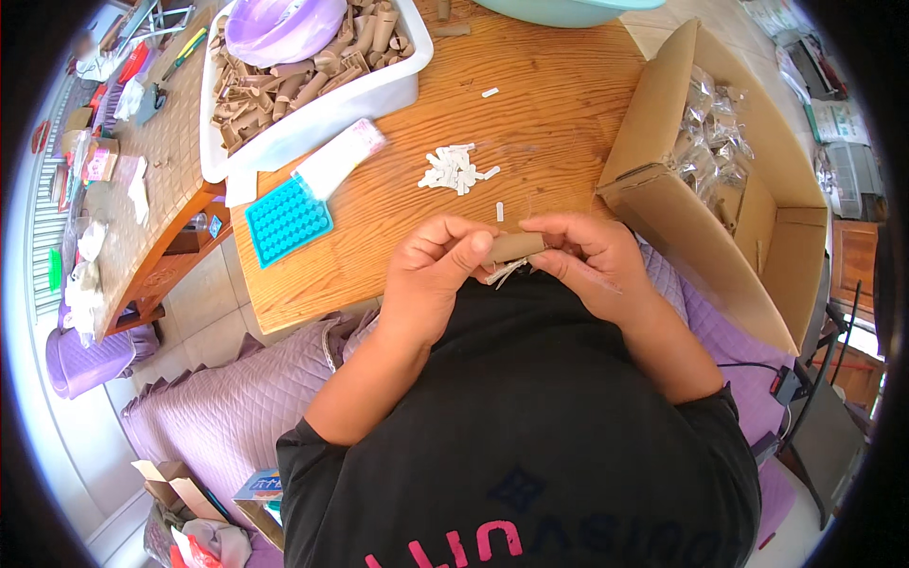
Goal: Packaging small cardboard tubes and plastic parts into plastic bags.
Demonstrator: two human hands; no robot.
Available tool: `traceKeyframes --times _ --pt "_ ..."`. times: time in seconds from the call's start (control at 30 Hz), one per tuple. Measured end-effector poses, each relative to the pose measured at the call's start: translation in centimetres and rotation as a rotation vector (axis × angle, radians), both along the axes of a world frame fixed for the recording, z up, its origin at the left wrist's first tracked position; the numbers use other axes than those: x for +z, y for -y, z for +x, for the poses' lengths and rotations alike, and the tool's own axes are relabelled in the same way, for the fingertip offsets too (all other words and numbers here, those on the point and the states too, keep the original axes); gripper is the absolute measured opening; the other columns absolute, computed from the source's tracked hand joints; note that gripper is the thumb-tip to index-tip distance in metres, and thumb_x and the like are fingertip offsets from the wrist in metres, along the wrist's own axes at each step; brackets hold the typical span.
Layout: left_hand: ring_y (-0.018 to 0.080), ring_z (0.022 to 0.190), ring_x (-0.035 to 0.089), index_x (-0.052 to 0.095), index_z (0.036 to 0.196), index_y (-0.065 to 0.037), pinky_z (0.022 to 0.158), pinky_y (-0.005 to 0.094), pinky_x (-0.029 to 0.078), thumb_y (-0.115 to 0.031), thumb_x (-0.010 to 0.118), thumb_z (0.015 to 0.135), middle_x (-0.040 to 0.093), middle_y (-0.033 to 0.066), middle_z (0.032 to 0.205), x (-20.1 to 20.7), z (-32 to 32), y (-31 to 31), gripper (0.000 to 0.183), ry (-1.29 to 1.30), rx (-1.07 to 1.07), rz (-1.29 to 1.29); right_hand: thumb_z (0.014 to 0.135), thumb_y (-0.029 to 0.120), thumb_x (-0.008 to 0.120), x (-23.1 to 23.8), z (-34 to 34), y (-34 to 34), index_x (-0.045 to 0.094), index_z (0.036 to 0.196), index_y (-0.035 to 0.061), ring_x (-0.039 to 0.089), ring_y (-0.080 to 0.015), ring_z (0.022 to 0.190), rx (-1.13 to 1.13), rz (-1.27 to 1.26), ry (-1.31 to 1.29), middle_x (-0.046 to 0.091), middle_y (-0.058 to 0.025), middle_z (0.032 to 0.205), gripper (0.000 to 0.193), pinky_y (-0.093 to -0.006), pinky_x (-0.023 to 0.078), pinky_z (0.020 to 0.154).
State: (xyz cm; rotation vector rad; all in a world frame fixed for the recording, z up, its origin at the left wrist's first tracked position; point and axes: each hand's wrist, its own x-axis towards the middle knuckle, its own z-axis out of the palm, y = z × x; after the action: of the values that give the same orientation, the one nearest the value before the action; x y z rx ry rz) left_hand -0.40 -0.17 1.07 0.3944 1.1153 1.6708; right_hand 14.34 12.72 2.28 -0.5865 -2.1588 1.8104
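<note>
Close in front of my body, at the table's near edge, both hands grip a small brown cardboard piece [514,248], rolled or folded like a short sleeve. My left hand [437,270] pinches its left end between thumb and fingers. At the other end, my right hand [595,263] is closed on it, thumb below and forefinger along the top. Thin whitish strips [507,272] stick out under the cardboard; whether they are attached cannot be made out. Just beyond my hands lies a loose pile of small white strips [454,170], with single ones apart from it.
A white bin [216,142] of brown cardboard pieces, topped by a purple bowl [284,33], stands far left. Nearer lie a teal bumpy tray [289,222] and a white pouch [341,156]. An open carton [653,170] with clear-wrapped packs is at right, a pale green basin [568,9] beyond.
</note>
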Motion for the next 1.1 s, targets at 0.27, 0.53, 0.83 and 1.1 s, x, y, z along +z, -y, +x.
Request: traceKeyframes --times 0.27,0.53,0.83,1.1 --pt "0.0088 0.071 0.055 0.057 0.098 0.002 0.066 0.0217 0.046 -0.011 0.059 0.085 0.06 0.0044 0.082 -0.3 -0.1 0.0 0.019 -0.204 0.038 -0.008 0.077 0.003 0.064 -1.3 -0.4 0.3 0.056 0.104 0.0027 0.053 -0.0065 0.066 -0.059 0.017 -0.011 0.059 -0.0038 0.079 0.029 -0.0209 0.043 0.058" --pt "0.0117 0.072 0.055 0.057 0.094 0.002 0.063 0.025 0.046 -0.023 0.061 0.084 0.059 0.0052 0.083 -1.4 -2.6 0.6 0.026 -0.389 0.116 -0.167 0.076 0.003 0.065 -1.4 -0.8 0.5 0.057 0.1 0.0026 0.056 -0.0122 0.063 -0.031 0.287 -0.064 0.059 -0.0078 0.077 0.026 -0.023 0.044 0.057" --pt "0.0318 0.083 0.059 0.061 0.09 -0.002 0.07 0.0386 0.046 -0.044 0.066 0.073 0.061 0.0152 0.089 -3.9 -15.7 2.5 0.045 -1.551 0.528 -1.028 0.076 0.002 0.064 -2.6 -0.5 1.0 0.057 0.099 0.0015 0.05 -0.0053 0.061 -0.029 0.011 -0.019 0.057 -0.0026 0.074 0.024 -0.0192 0.041 0.055" --pt "0.0226 0.072 0.063 0.061 0.087 -0.002 0.066 0.0316 0.047 -0.023 0.063 0.076 0.064 0.0121 0.077 -3.2 -16.3 3.5 0.023 -1.345 0.533 -0.943 0.077 0.003 0.064 -2.7 -0.8 1.0 0.057 0.1 0.0012 0.046 -0.0044 0.057 -0.026 0.053 -0.064 0.054 -0.0009 0.07 0.023 -0.0187 0.038 0.052"
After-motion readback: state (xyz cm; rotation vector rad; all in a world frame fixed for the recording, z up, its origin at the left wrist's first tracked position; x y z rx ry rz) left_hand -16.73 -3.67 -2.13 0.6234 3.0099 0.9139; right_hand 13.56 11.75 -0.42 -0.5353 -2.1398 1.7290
